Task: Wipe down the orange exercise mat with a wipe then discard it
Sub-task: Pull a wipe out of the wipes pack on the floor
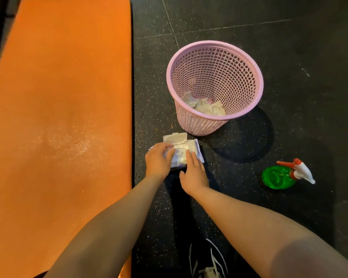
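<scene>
Wipe-fetch step: left hand point(159, 160) curls round pack point(191, 148), lid point(175, 138) up; right hand point(193, 174) flat-fingered on it. Mat point(58, 87) at 9 o'clock, bin point(213, 44) at 1. Next, likely: pinch one sheet out.

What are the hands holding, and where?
The left hand holds the wipes pack by its left end; the right hand only lays straight fingers on its top.
</scene>
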`<state>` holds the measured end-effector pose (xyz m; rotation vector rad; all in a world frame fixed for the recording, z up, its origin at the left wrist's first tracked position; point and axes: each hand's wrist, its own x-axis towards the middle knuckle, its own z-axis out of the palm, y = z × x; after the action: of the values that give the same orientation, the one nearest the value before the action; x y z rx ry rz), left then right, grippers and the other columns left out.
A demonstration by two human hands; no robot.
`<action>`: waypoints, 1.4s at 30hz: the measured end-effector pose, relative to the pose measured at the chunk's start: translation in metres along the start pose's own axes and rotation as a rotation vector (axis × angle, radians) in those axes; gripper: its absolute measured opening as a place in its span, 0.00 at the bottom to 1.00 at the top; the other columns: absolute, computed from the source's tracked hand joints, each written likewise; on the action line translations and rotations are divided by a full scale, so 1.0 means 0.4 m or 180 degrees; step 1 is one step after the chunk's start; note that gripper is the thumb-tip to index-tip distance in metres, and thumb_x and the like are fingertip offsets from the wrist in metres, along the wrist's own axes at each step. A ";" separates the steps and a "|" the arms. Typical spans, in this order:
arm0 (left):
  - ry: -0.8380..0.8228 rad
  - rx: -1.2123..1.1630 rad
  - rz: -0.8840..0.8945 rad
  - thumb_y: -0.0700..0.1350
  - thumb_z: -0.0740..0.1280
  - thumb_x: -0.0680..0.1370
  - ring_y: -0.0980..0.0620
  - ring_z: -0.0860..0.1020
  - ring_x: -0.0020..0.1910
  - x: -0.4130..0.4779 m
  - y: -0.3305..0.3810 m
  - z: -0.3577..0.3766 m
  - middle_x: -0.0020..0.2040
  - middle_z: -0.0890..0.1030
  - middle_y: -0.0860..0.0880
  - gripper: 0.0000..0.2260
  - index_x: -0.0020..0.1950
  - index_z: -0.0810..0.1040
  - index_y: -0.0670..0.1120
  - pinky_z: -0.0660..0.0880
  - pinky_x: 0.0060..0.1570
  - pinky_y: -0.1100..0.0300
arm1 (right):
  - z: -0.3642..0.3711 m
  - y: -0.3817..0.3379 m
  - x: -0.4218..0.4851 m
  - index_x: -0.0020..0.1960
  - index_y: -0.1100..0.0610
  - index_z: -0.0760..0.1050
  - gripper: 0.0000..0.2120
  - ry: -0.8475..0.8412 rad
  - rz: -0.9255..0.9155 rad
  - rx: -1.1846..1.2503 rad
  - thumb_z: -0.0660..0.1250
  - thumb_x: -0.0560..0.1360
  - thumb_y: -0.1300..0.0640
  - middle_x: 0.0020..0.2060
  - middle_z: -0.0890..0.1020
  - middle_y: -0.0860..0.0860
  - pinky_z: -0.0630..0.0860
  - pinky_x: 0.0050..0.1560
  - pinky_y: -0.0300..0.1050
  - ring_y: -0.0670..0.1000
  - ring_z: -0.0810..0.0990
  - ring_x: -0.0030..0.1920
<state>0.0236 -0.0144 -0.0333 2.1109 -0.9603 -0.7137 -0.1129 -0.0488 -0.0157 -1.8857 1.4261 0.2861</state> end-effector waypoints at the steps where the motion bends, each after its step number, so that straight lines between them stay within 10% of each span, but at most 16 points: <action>1: -0.0191 0.0337 0.0183 0.48 0.67 0.81 0.51 0.73 0.64 0.000 -0.008 0.007 0.63 0.77 0.55 0.12 0.64 0.78 0.55 0.65 0.66 0.48 | 0.000 0.003 0.004 0.82 0.46 0.39 0.37 -0.0060 -0.0006 -0.0086 0.60 0.84 0.54 0.82 0.45 0.46 0.62 0.76 0.56 0.53 0.47 0.81; 8: -0.0895 0.1459 0.0332 0.54 0.60 0.83 0.46 0.56 0.75 -0.004 0.006 0.029 0.78 0.61 0.54 0.15 0.70 0.72 0.65 0.51 0.71 0.45 | -0.014 0.008 0.026 0.83 0.45 0.47 0.33 -0.0129 -0.0008 -0.0113 0.61 0.84 0.52 0.82 0.48 0.45 0.64 0.75 0.57 0.54 0.51 0.81; 26: -0.0261 0.1556 0.0183 0.59 0.66 0.78 0.48 0.66 0.65 0.006 0.035 0.058 0.65 0.71 0.55 0.11 0.55 0.79 0.56 0.59 0.63 0.46 | -0.015 0.013 0.023 0.83 0.48 0.46 0.37 -0.0360 0.0044 0.0466 0.64 0.82 0.57 0.82 0.44 0.46 0.55 0.80 0.56 0.52 0.45 0.82; 42: -0.0319 0.1430 0.0621 0.42 0.64 0.79 0.42 0.71 0.59 -0.001 0.006 0.065 0.64 0.75 0.50 0.13 0.61 0.82 0.52 0.64 0.58 0.50 | -0.002 0.020 0.006 0.83 0.46 0.47 0.38 -0.0355 0.0023 0.0543 0.67 0.81 0.55 0.82 0.45 0.46 0.53 0.80 0.55 0.53 0.45 0.82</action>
<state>0.0039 -0.0245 -0.0471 2.3289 -1.4705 -0.5444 -0.1195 -0.0519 -0.0198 -1.7006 1.3395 0.2605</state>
